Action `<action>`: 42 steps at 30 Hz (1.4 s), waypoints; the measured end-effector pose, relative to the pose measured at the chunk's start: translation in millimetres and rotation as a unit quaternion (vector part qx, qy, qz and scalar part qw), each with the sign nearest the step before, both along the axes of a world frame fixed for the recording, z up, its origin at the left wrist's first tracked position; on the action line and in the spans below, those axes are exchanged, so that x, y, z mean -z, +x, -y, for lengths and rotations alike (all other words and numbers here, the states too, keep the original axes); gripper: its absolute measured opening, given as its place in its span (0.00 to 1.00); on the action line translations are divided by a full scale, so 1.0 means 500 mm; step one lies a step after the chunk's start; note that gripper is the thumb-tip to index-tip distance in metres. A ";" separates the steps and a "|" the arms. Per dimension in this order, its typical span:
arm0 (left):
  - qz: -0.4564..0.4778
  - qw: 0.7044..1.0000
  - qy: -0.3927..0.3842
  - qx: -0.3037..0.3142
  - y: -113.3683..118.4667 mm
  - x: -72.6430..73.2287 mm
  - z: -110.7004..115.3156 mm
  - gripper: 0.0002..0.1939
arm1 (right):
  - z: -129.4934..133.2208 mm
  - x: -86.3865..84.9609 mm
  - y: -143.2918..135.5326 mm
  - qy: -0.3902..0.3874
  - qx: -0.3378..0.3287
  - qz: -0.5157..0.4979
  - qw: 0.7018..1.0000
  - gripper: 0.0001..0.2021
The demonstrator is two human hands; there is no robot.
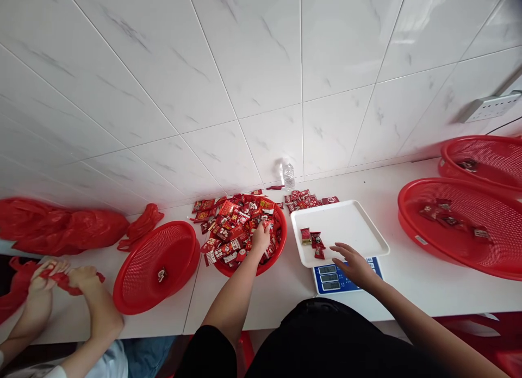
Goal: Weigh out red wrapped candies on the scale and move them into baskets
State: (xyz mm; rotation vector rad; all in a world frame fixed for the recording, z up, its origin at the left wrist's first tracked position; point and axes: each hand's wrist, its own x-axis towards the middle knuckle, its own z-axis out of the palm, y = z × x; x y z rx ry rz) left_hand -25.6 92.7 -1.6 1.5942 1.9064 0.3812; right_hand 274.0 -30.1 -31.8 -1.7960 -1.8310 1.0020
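Centre of frame: red basket [278, 246] heaped with red-wrapped candies [234, 225], standing on the white desk [408, 280]; left hand [261, 236] reaches into the heap, fingers curled down among the wrappers, though whether it grips one cannot be told. Just right of it: white tray [350, 225] resting on a blue scale [340, 277], carrying three wrapped candy pieces [313, 239] near its left edge; right hand [354, 262] lies at the tray's lower edge, fingers spread and slack, holding nothing. Behind the tray, against the tiled wall: a loose row of candies [308, 200] and a clear water bottle [288, 174]. Left of centre: a tilted red basket [157, 266] with one piece inside. Right edge of frame: two large red baskets [460, 225], a few pieces in each. Upper left: red plastic bags [61, 225]. Lower left: another person's hands [61, 283], clenched on a red bag.
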 end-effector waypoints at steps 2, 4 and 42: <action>0.039 0.999 -0.002 0.001 0.019 -0.008 0.001 0.17 | 0.001 0.000 0.001 -0.005 0.003 -0.008 1.000 0.20; 0.107 0.994 0.002 0.024 0.051 -0.012 0.002 0.16 | 0.002 0.000 -0.001 -0.005 0.003 -0.010 1.000 0.20; -0.137 0.975 0.148 0.092 -0.068 0.033 0.063 0.20 | -0.202 0.009 -0.088 -0.018 -0.141 0.161 0.977 0.26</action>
